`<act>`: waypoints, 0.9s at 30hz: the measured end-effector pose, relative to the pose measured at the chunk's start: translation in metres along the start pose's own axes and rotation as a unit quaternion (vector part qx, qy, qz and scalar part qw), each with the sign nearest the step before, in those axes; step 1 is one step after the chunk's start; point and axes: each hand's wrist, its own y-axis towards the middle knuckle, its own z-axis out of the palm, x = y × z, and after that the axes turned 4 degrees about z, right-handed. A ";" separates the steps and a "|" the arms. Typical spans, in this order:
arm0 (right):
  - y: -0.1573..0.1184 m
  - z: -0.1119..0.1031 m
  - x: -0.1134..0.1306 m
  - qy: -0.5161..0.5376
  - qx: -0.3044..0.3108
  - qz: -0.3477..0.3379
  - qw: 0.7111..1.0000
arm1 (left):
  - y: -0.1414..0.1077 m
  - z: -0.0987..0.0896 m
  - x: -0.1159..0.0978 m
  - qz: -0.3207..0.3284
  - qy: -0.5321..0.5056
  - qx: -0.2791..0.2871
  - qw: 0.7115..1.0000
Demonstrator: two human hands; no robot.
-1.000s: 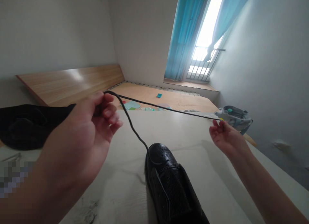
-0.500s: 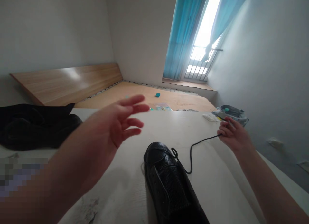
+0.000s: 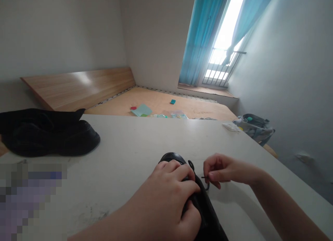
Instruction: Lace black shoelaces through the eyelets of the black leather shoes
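Note:
A black leather shoe [image 3: 208, 213] lies on the white table with its toe pointing away from me. My left hand [image 3: 174, 196] rests over the shoe's upper, its fingers curled across the front and covering most of the eyelet area. Just right of the shoe, my right hand [image 3: 221, 170] pinches the end of a black shoelace [image 3: 204, 177] between thumb and fingers. A small loop of the lace stands up beside the toe. The rest of the lace is mostly hidden behind the right hand.
Another black shoe [image 3: 78, 140] with black cloth against it sits at the table's left. A white packet [image 3: 231, 127] lies at the far right edge, near a grey bag [image 3: 256, 126]. Beyond the white table [image 3: 145, 137] is a bed [image 3: 203, 109] with small items.
My left hand has come down from the air onto the shoe. My right hand has brought the lace end from the far right back close to the shoe's side.

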 end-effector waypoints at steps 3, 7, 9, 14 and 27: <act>0.001 0.003 0.000 -0.012 0.003 0.013 1.000 | 0.000 -0.002 0.000 0.008 0.006 0.010 1.000; -0.002 0.007 0.002 -0.032 0.010 0.032 0.999 | -0.001 -0.001 0.001 0.007 0.005 0.011 1.000; -0.003 0.010 0.005 -0.041 0.013 0.035 0.998 | -0.002 0.000 0.001 0.008 0.008 0.006 1.000; 0.000 0.016 0.007 -0.038 0.000 0.022 0.999 | -0.001 -0.001 0.001 0.004 0.011 0.026 1.000; 0.009 0.020 0.002 -0.043 -0.025 -0.008 0.999 | -0.001 0.003 0.003 -0.026 0.014 0.044 0.999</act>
